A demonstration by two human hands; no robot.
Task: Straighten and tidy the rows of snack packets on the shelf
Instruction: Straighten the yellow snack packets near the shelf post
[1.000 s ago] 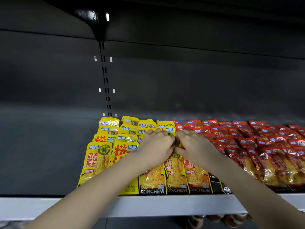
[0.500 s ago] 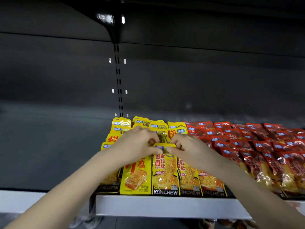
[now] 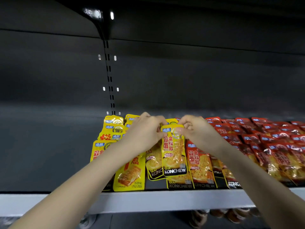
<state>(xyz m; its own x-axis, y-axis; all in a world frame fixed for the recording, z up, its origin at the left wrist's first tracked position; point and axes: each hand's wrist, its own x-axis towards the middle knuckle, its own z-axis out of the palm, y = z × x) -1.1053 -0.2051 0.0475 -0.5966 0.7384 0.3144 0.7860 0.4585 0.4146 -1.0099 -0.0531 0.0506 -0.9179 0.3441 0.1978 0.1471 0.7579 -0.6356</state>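
A yellow KONCHEW packet (image 3: 174, 151), pinched at its top corners, hangs upright over the front row, with overlapping yellow packets (image 3: 113, 128) at its 9 o'clock and red packets (image 3: 272, 141) at its 3 o'clock.

The left hand (image 3: 143, 131) hides some yellow packets (image 3: 113, 128). At 3 o'clock the red packets (image 3: 280, 146) are cut off. Things (image 3: 234, 215) under the shelf (image 3: 165, 200) are blurry.

Two arms in shot, both uncovered: the left forearm (image 3: 85, 182) and the right forearm (image 3: 257, 179) are bare from the near edge right up to the wrists. The left grip (image 3: 143, 131) and right grip (image 3: 196, 131) are bare too, with slim fingers and a short, plain thumbnail (image 3: 179, 129) on the right.
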